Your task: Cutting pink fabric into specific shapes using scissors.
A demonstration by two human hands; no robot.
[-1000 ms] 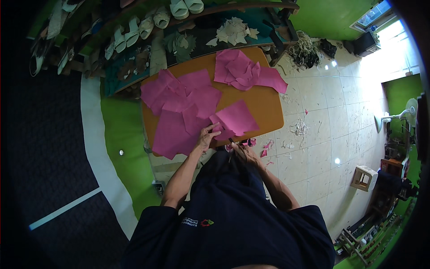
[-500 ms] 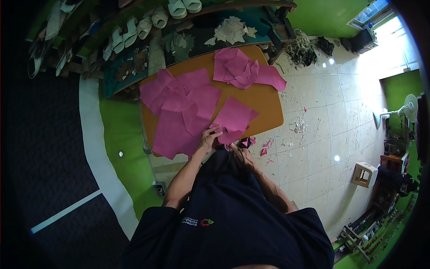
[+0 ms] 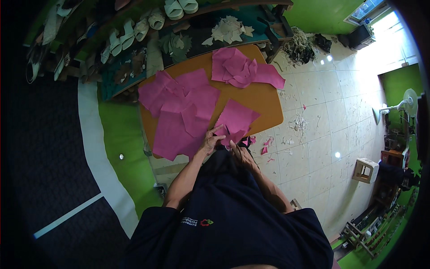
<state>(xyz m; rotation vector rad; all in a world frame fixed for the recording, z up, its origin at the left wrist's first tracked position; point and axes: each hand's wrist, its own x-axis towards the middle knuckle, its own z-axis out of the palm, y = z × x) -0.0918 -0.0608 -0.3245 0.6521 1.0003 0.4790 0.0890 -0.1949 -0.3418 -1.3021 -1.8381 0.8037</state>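
A pink sheet (image 3: 236, 114), perhaps thin leather or cloth, lies at the near edge of the orange-brown table (image 3: 264, 107), its lower part reaching toward my body. My left hand (image 3: 210, 142) has its thumb and fingers at this sheet's left near corner, gripping it. Just right of it, my right hand (image 3: 242, 156) is closed close to my shirt, at the sheet's lower edge. What the right fingers hold is hidden; a narrow dark mark shows on the sheet between the hands. More large pink sheets (image 3: 179, 105) overlap on the left, beside my left hand.
Smaller pink pieces (image 3: 237, 67) are heaped at the table's far right. Shelves with pale shoes (image 3: 127, 36) and a bench with white scraps (image 3: 229, 30) stand behind. Pink offcuts (image 3: 265, 149) and pale shavings (image 3: 299, 122) litter the tiled floor, where a stool (image 3: 365, 171) stands.
The near pink sheet has shifted slightly and its lower part has turned between my hands. My left fingers have spread a little, and a dark narrow mark now shows on the sheet.
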